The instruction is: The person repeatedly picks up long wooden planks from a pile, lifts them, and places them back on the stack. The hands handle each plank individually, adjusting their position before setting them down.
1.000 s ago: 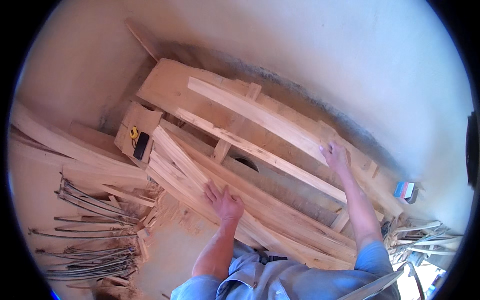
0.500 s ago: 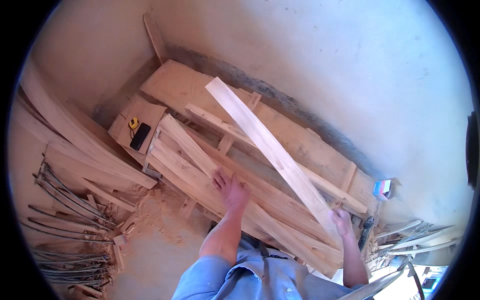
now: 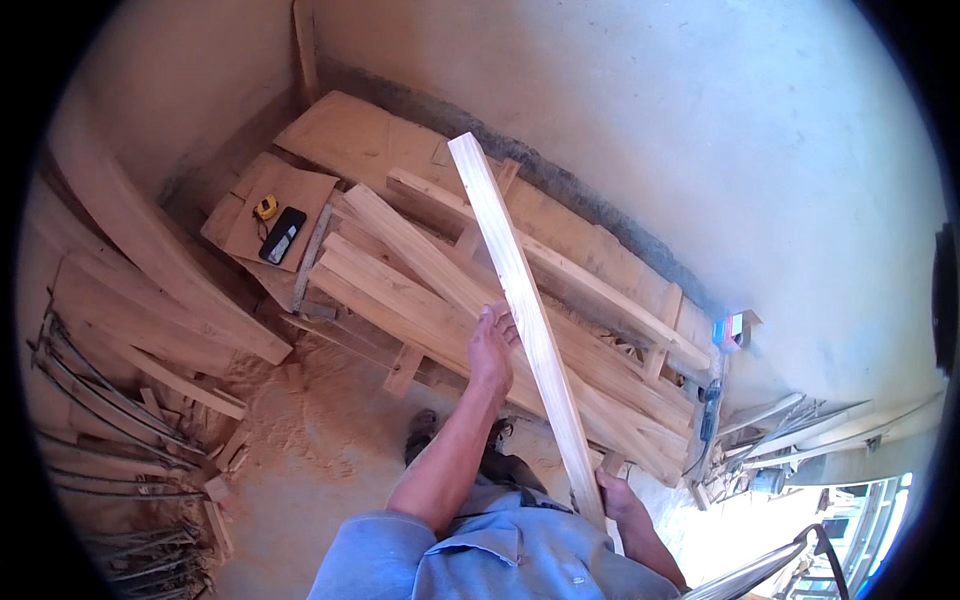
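The board (image 3: 537, 330) slants forward-left from the right hand (image 3: 617, 496) clasping its near end — left hand (image 3: 491, 350) beside mid-length, grip unclear.

A person seen from above, wearing a loose, creased blue-grey shirt (image 3: 545, 560). Its wide left sleeve (image 3: 368, 555) is short, ending near the elbow and leaving the forearm uncovered. A pointed flap (image 3: 490, 545), either collar or pocket, lies across the front, and a small pale spot (image 3: 578, 579) shows on the cloth. Below are dark trousers (image 3: 512, 473) and a dark shoe (image 3: 421, 425), its details blurred. The left hand (image 3: 491, 350) and right hand (image 3: 619, 497) are bare.
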The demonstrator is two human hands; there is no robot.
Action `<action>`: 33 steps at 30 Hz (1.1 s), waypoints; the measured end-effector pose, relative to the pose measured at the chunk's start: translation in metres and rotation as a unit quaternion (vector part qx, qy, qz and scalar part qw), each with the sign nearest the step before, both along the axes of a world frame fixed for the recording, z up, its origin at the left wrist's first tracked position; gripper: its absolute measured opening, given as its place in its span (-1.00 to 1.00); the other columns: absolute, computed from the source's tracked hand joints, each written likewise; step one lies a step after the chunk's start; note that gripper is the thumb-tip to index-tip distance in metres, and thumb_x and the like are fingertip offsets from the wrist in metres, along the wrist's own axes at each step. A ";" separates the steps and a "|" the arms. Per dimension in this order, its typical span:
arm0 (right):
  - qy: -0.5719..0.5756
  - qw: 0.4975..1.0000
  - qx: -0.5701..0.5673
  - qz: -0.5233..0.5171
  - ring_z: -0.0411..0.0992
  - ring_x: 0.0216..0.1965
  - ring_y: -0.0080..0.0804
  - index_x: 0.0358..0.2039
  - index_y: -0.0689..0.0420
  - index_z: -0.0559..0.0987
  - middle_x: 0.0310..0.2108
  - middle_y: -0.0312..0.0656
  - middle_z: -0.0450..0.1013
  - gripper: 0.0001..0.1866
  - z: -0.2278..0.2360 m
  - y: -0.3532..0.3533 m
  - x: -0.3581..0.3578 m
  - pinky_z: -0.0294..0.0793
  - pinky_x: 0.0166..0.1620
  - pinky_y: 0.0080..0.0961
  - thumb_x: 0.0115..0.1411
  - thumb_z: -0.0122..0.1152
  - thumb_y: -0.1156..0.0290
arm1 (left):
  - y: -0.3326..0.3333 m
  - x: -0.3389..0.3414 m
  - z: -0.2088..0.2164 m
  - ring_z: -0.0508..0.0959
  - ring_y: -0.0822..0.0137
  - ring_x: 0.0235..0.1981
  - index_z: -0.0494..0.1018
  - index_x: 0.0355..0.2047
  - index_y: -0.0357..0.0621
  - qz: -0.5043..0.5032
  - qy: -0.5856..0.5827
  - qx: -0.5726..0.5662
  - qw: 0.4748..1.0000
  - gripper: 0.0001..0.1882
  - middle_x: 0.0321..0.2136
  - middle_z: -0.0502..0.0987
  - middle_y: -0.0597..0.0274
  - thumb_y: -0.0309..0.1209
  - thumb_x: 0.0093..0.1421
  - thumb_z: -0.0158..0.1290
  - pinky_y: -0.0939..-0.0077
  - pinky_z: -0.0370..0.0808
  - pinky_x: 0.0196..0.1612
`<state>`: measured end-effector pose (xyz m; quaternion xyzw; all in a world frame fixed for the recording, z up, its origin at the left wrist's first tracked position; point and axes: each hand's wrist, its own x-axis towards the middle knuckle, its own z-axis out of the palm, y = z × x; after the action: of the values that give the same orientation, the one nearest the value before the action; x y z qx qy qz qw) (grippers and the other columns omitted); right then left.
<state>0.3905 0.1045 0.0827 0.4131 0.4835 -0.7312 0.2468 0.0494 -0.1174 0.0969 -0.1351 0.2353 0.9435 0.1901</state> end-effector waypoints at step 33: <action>0.409 0.895 0.180 -0.007 0.45 -0.12 -0.48 0.01 0.28 0.47 -0.12 -0.22 0.51 -0.42 0.112 -0.256 0.089 0.41 -0.03 -0.48 -0.04 0.42 0.42 | -0.161 0.267 0.194 0.61 0.14 -0.21 0.42 -0.03 -0.44 -0.260 0.363 -0.004 0.895 -0.17 -0.17 0.57 -0.07 0.12 -0.06 0.22 0.26 0.53 -0.11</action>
<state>0.4798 -0.1517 0.1943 0.1185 0.6623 -0.7377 -0.0566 0.3168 -0.2785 0.2910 0.2818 0.3182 0.8431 0.3293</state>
